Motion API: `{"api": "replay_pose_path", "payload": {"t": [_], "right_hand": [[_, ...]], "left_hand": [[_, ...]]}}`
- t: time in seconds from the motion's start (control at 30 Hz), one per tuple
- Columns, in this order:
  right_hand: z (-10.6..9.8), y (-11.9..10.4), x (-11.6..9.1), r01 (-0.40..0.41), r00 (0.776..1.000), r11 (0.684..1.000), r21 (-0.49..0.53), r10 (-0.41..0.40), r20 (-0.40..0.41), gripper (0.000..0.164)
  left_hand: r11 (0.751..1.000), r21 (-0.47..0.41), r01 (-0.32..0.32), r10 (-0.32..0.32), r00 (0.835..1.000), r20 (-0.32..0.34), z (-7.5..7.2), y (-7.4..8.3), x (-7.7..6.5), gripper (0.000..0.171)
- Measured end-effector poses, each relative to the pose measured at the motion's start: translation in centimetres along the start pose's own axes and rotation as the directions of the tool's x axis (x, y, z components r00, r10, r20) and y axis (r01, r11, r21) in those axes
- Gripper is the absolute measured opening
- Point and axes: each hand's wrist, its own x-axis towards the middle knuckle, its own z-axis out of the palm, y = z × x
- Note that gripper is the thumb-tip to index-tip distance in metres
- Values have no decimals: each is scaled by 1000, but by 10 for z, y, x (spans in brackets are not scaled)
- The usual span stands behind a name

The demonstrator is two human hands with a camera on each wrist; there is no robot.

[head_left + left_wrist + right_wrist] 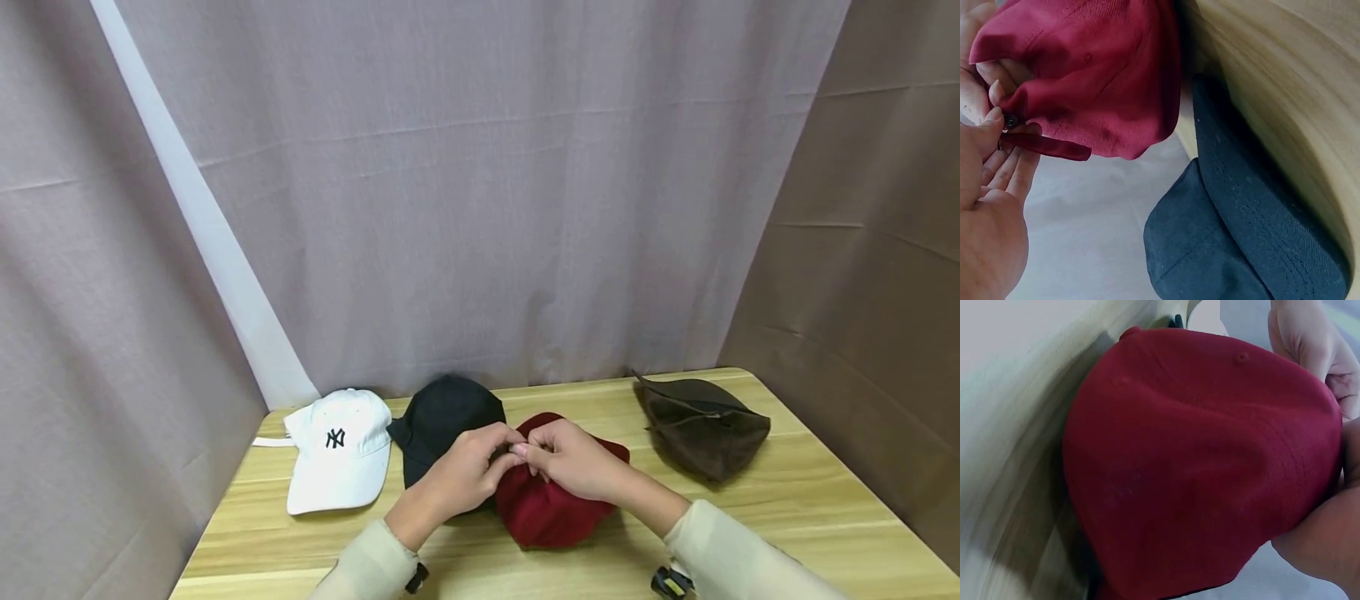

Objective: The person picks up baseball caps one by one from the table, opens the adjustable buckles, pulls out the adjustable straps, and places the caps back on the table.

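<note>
A red baseball cap (551, 508) is held up over the table by both hands, its back strap (1054, 145) showing a small metal buckle in the left wrist view. My left hand (468, 471) pinches the strap at the buckle between thumb and fingers. From the other side my right hand (577, 462) grips the cap's back edge, its fingertips meeting those of the left. Most of the cap's crown (1197, 456) fills the right wrist view. Just behind and left of it lies a black cap (450, 417), partly covered by the left hand.
On the table's left lies a white cap (352, 433) with a dark emblem, its strap end sticking out sideways. A dark brown cap (705, 425) lies on the right. Grey curtains (480, 208) hang behind the wooden table (810, 508).
</note>
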Motion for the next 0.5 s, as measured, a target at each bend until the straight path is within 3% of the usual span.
{"api": "replay_pose_path", "payload": {"t": [0.5], "right_hand": [[1, 1, 1, 14, 1000, 1000, 20, -14, 7, 37]], "left_hand": [[999, -15, -33, 33, 999, -34, -1, -3, -1, 11]]}}
